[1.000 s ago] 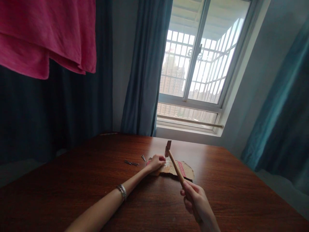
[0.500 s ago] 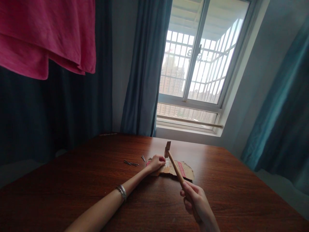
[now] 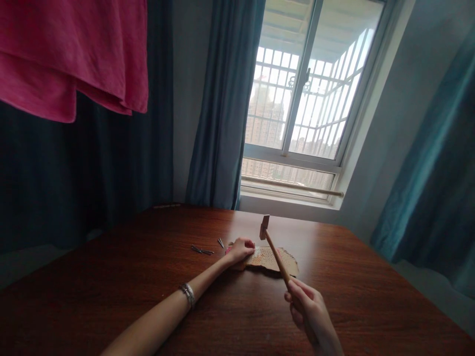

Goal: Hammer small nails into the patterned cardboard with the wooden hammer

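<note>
My left hand (image 3: 242, 250) rests on the left part of a piece of brown corrugated cardboard (image 3: 261, 258), with thumb and fingers pinched together. What they pinch is too small to make out. My right hand (image 3: 309, 306) is wrapped round the wooden handle of a hammer (image 3: 276, 254). The hammer's head is raised above the cardboard, to the right of my left fingers and apart from them. Small marks dot the cardboard, and pink print shows on it. Several thin dark nails (image 3: 202, 250) lie loose left of my left hand, with a few more nails (image 3: 220, 243) closer to the cardboard.
The dark wooden table (image 3: 148, 287) carries all of this. Behind it stand a barred window (image 3: 297, 99) and a blue curtain (image 3: 222, 109). A pink cloth (image 3: 81, 54) hangs at the upper left. Another curtain (image 3: 426, 163) hangs at the right.
The hammer has moved right, away from my left fingers, and my right hand has shifted slightly right and down with it. My left hand stays in place.
</note>
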A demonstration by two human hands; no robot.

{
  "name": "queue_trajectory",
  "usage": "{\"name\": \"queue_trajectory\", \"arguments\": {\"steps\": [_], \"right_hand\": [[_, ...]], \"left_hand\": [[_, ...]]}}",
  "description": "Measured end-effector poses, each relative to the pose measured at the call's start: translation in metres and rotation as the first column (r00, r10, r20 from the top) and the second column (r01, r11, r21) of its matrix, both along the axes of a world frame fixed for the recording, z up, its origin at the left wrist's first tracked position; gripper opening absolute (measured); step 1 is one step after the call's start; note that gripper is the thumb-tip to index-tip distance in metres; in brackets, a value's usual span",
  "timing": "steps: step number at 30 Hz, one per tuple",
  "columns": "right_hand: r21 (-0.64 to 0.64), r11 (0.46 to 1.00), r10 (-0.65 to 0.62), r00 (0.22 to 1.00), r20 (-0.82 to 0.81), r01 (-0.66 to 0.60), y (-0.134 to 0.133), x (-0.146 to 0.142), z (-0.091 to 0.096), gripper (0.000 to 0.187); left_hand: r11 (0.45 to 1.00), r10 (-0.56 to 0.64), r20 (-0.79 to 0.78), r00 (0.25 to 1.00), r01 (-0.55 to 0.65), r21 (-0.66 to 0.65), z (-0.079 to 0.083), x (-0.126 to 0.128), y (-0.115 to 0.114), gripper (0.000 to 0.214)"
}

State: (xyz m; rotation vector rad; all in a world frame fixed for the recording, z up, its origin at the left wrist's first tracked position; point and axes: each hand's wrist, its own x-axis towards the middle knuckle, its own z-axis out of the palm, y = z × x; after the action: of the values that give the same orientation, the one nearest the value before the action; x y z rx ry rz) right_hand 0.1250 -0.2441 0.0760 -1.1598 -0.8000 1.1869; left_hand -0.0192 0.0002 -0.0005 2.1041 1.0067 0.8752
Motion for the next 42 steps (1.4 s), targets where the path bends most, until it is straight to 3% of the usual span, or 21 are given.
{"name": "queue_trajectory", "arguments": {"steps": [6, 11, 14, 22, 29, 36, 38, 42], "right_hand": [[0.007, 0.968, -0.244, 0.936, 0.252, 0.251, -0.002, 0.031, -0.023, 0.056], [0.024, 0.884, -0.399, 0.725, 0.562, 0.467, -0.003, 0.069, -0.045, 0.056], [-0.007, 0.844, -0.384, 0.614, 0.69, 0.536, -0.006, 0.088, -0.055, 0.057], [-0.03, 0.821, -0.332, 0.52, 0.787, 0.57, -0.009, 0.104, -0.064, 0.053], [-0.027, 0.834, -0.321, 0.526, 0.788, 0.551, -0.01, 0.101, -0.061, 0.049], [-0.045, 0.839, -0.325, 0.565, 0.758, 0.543, -0.011, 0.097, -0.06, 0.052], [-0.037, 0.84, -0.363, 0.612, 0.703, 0.542, -0.013, 0.09, -0.057, 0.054], [0.006, 0.873, -0.441, 0.783, 0.44, 0.488, -0.016, 0.071, -0.046, 0.06]], "left_hand": [[0.992, 0.014, 0.095, 0.995, -0.002, -0.125, 0.01, -0.002, -0.004, 0.031], [0.969, 0.029, 0.246, 0.969, 0.033, -0.243, 0.006, -0.001, 0.002, 0.045], [0.963, 0.023, 0.299, 0.954, 0.059, -0.262, 0.002, 0.0, 0.006, 0.05], [0.961, 0.084, 0.366, 0.927, 0.021, -0.274, -0.001, -0.003, 0.009, 0.052], [0.993, 0.058, 0.292, 0.955, -0.023, -0.12, 0.001, -0.006, 0.007, 0.04], [0.997, 0.048, 0.1, 0.994, -0.042, -0.059, 0.011, -0.006, -0.008, 0.032], [0.998, 0.061, 0.071, 0.996, -0.059, -0.039, 0.014, -0.006, -0.012, 0.028], [0.998, 0.062, 0.065, 0.996, -0.06, -0.033, 0.015, -0.005, -0.014, 0.026]]}}
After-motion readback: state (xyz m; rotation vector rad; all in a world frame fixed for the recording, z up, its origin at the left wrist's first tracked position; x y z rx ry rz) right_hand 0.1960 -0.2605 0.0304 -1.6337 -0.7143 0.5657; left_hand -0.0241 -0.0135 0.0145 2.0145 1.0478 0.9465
